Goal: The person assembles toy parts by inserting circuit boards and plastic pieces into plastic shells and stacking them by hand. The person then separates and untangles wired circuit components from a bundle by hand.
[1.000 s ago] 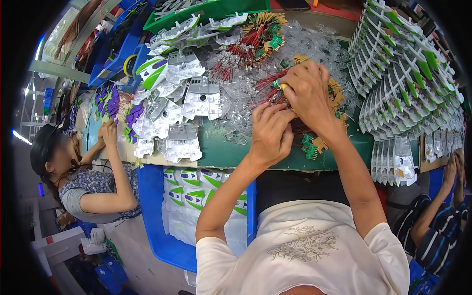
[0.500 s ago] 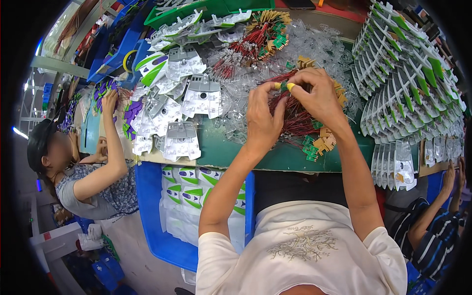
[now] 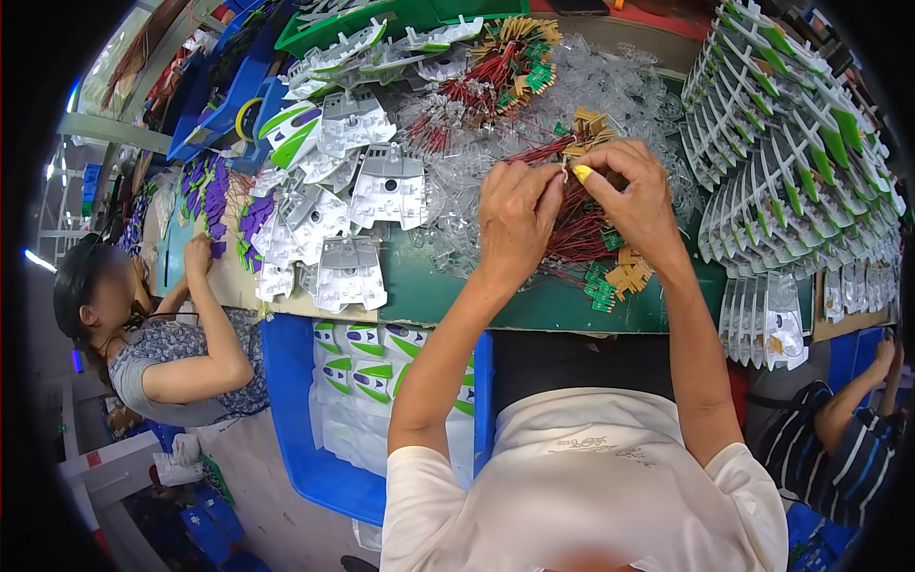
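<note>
My left hand (image 3: pixel 518 214) and my right hand (image 3: pixel 629 191) meet above the green bench top (image 3: pixel 448 296), fingers pinched together. A small, pale piece sits between the fingertips, mostly hidden, so I cannot make out its kind. Yellow wrapping (image 3: pixel 581 173) covers the tip of my right thumb. Under and behind the hands lies a bundle of dark red wires (image 3: pixel 579 229), with small green circuit boards (image 3: pixel 599 286) and tan connector strips (image 3: pixel 629 274) at its ends. Clear plastic pieces (image 3: pixel 448 205) are heaped around it.
Grey-white shells (image 3: pixel 391 191) pile up at left; another wire bundle (image 3: pixel 496 76) lies behind. Tall stacks of shells with green edges (image 3: pixel 762 181) stand right. A blue bin (image 3: pixel 286 419) with white-and-green parts sits below the bench edge. A co-worker (image 3: pixel 191 353) is at left, another (image 3: pixel 839 429) at right.
Both hands have shifted slightly right and turned at the fingertips; a small green piece seen between them earlier is now out of sight. The left co-worker's raised hand has come down.
</note>
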Tool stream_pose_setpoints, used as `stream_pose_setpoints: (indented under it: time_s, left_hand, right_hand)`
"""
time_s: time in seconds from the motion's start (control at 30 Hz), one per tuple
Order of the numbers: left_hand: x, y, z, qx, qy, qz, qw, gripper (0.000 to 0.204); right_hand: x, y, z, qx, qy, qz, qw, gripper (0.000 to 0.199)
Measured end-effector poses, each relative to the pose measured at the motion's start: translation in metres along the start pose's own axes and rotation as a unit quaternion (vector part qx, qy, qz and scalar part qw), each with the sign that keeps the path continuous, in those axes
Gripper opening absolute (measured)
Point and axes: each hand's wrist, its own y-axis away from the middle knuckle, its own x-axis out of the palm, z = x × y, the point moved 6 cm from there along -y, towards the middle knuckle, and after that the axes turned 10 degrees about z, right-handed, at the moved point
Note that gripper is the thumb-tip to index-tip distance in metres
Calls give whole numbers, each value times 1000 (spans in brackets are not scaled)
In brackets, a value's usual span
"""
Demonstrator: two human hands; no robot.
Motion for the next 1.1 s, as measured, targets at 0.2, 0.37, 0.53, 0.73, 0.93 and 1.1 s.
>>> stream_pose_setpoints:
  time_s: [0.2, 0.37, 0.53, 0.73, 0.93, 1.1]
  left_hand:
    - [-1, 0, -3, 26, -15, -31, 999, 14]
    - [0, 1, -7, 34, -42, -11, 998, 16]
    - [6, 10, -22, 138, -185, -17, 973, 23]
    - [6, 17, -31, 208, -276, 33, 938, 32]
    - [9, 13, -34, 230, -307, 52, 922, 29]
    - [6, 11, -28, 173, -266, 30, 948, 21]
  right_hand:
    - [3, 12, 13, -24, 115, -20, 993, 14]
    - [2, 13, 12, -36, 136, -45, 989, 11]
    - [-6, 6, -8, 6, 13, -48, 999, 12]
    - [-1, -16, -28, 179, -42, 137, 973, 28]
    - [-1, -24, -29, 172, -33, 174, 969, 24]
    - [-1, -7, 24, -8, 134, 29, 990, 8]
